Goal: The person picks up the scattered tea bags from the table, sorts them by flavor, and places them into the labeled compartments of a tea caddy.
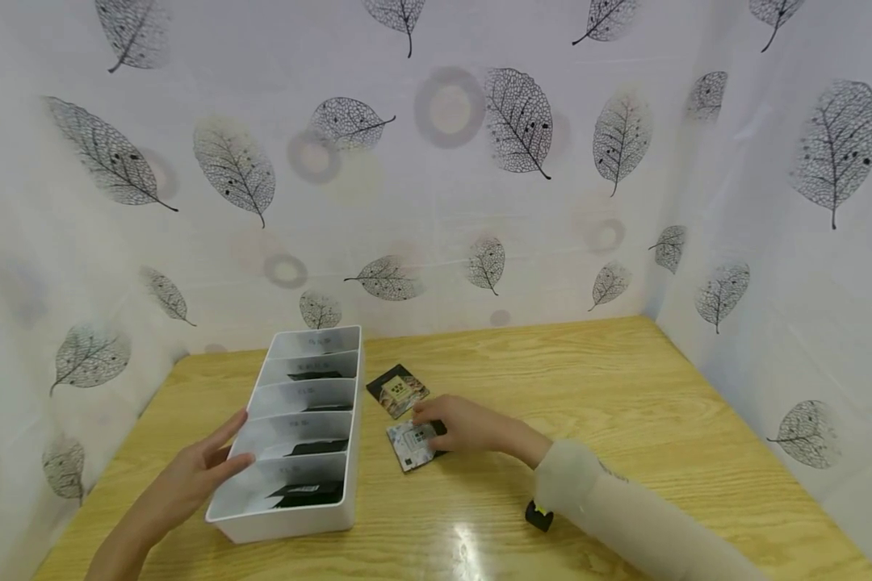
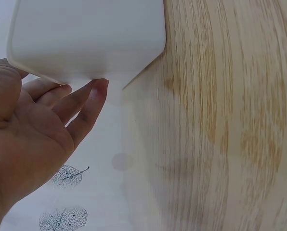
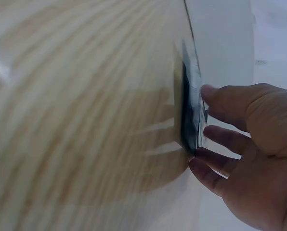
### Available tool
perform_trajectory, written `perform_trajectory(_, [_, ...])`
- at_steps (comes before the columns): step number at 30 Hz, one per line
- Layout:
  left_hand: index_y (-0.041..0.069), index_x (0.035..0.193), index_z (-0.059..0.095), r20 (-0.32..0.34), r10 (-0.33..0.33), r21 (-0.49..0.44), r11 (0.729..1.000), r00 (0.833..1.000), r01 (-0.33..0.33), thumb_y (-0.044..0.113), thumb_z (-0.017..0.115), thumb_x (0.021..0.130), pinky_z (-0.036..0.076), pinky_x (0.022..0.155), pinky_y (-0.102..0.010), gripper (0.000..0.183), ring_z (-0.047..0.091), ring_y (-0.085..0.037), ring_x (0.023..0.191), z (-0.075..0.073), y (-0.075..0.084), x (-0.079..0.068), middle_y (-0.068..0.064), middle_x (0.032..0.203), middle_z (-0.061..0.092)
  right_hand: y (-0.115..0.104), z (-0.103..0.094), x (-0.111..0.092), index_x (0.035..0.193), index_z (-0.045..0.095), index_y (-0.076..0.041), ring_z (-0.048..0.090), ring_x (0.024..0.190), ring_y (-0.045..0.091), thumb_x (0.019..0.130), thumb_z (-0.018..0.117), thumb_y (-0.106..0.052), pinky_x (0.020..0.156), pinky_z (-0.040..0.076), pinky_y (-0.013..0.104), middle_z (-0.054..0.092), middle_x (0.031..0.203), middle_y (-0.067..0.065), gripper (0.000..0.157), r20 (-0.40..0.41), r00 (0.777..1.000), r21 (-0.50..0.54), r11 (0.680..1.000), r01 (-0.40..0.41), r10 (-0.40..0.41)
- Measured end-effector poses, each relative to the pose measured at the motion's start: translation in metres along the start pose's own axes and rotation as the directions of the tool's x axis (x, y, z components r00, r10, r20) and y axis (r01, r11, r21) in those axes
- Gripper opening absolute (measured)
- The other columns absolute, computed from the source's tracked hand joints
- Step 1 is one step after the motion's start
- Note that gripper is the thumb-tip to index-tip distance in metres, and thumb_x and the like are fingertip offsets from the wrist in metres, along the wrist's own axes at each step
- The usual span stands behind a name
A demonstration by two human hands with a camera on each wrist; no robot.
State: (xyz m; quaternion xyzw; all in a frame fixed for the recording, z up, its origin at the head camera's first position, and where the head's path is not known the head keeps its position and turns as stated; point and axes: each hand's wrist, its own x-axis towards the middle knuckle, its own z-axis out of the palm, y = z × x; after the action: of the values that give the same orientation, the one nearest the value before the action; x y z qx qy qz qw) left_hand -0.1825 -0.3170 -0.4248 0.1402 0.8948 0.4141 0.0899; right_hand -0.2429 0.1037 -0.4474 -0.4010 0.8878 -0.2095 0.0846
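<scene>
A white divided box (image 1: 352,476) stands on the left half of the table, with dark flat packets (image 1: 308,494) inside its compartments. My left hand (image 1: 189,476) grips its left side near the front, the thumb over the rim and the fingers against the outer wall. Right of the box, my right hand (image 1: 468,424) pinches a pale patterned flat sachet (image 1: 409,445) between thumb and fingers. In the right wrist view the sachet (image 3: 194,96) is close to the table. Just behind it lies a dark brown sachet (image 1: 400,390) with a yellowish label.
A small black object with a yellow mark (image 1: 538,516) lies by the right sleeve. The wood-grain table (image 1: 625,387) reaches back to white curtains (image 1: 436,202) printed with leaves, which also hang at both sides. Faint handwriting marks the box dividers.
</scene>
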Motion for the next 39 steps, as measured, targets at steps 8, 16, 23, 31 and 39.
perform_trajectory(8, [-0.004,0.162,0.022,-0.006,-0.003,0.017,1.000,1.000,0.003,0.026,0.060,0.107,0.041,0.088,-0.010,0.073,0.042,-0.055,0.137,0.000,0.000,0.000,-0.031,0.164,0.021,-0.012,0.008,-0.005,0.122,0.076,-0.010,0.060,0.117,0.024,0.092,0.082,-0.029,0.102,0.048,0.036,0.068,0.126,0.008,0.036,-0.036,0.996,-0.177,0.981,-0.083,0.078])
perform_trajectory(16, [-0.004,0.162,0.023,-0.008,-0.013,0.041,0.999,1.000,0.013,0.027,0.061,0.107,0.042,0.087,-0.011,0.073,0.045,-0.055,0.135,-0.001,0.003,0.000,-0.031,0.163,0.022,-0.017,0.012,-0.003,0.103,0.074,-0.016,0.048,0.075,0.008,0.087,0.085,-0.042,0.067,0.044,0.024,0.054,0.091,-0.005,0.033,-0.068,0.979,-0.188,0.961,-0.202,0.192])
perform_trajectory(23, [-0.004,0.162,0.023,-0.001,-0.016,0.041,0.999,1.000,0.016,0.028,0.060,0.107,0.043,0.088,-0.012,0.073,0.045,-0.055,0.135,-0.001,0.003,0.001,-0.031,0.164,0.022,-0.019,0.009,-0.002,0.094,0.072,-0.016,0.048,0.069,0.008,0.089,0.080,-0.049,0.062,0.044,0.024,0.054,0.086,-0.006,0.034,-0.074,0.966,-0.168,0.951,-0.258,0.249])
perform_trajectory(31, [-0.004,0.162,0.023,-0.012,0.000,0.051,0.999,1.000,0.001,0.027,0.060,0.107,0.042,0.088,-0.012,0.072,0.046,-0.055,0.134,0.000,0.001,-0.001,-0.030,0.163,0.023,-0.015,-0.001,0.011,0.134,0.067,-0.004,0.060,0.095,0.016,0.092,0.078,-0.045,0.081,0.052,0.031,0.064,0.118,0.010,0.060,-0.031,0.979,-0.178,0.963,-0.201,0.199])
perform_trajectory(39, [-0.004,0.162,0.022,-0.005,0.010,0.037,0.999,1.000,-0.010,0.025,0.059,0.108,0.041,0.088,-0.011,0.072,0.044,-0.054,0.136,0.000,-0.001,0.000,-0.030,0.164,0.021,-0.015,-0.001,0.018,0.124,0.070,-0.007,0.054,0.093,0.012,0.084,0.085,-0.048,0.081,0.050,0.029,0.060,0.116,0.004,0.060,0.055,0.962,-0.152,0.954,-0.258,0.269])
